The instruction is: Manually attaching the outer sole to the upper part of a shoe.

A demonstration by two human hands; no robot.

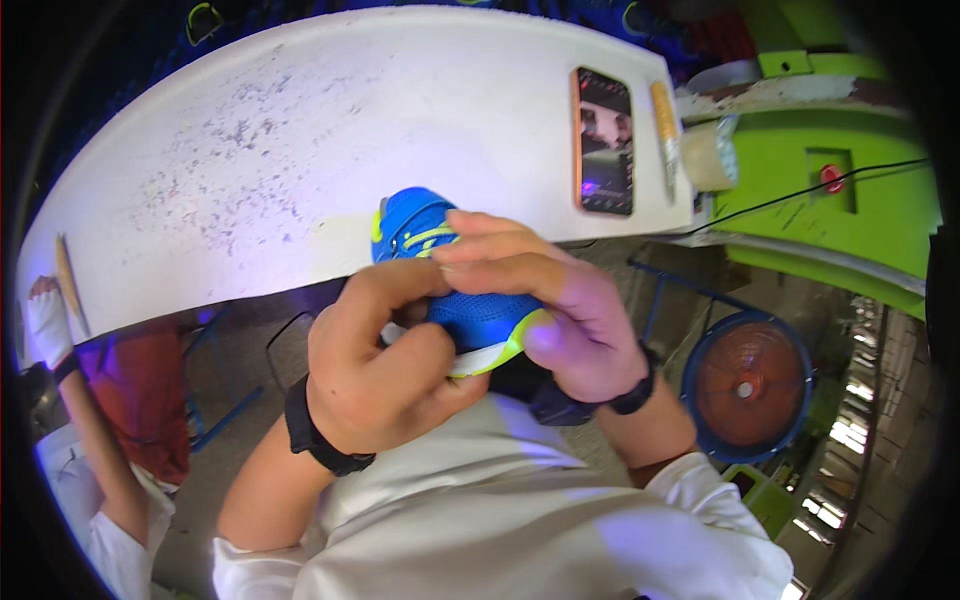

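A blue sneaker (480, 318) with lime-yellow laces and a white and lime sole is held in front of me, at the near edge of the white table (430, 120). My left hand (375, 365) is curled around its left side, with the fingers bent and the thumb along the sole edge. My right hand (560, 300) grips it from the right, its fingers reaching over the laces and its thumb near the lime sole edge. Part of the upper is hidden under my fingers. A dark strap circles each wrist.
Back right, a phone (604, 140), a yellow-handled tool (664, 125) and a cream roll (712, 155) lie near a green machine (840, 215) with a black cable. A round fan (747, 388) stands below. At left, another person's gloved hand (48, 322) is beside a thin wooden-handled tool (67, 275).
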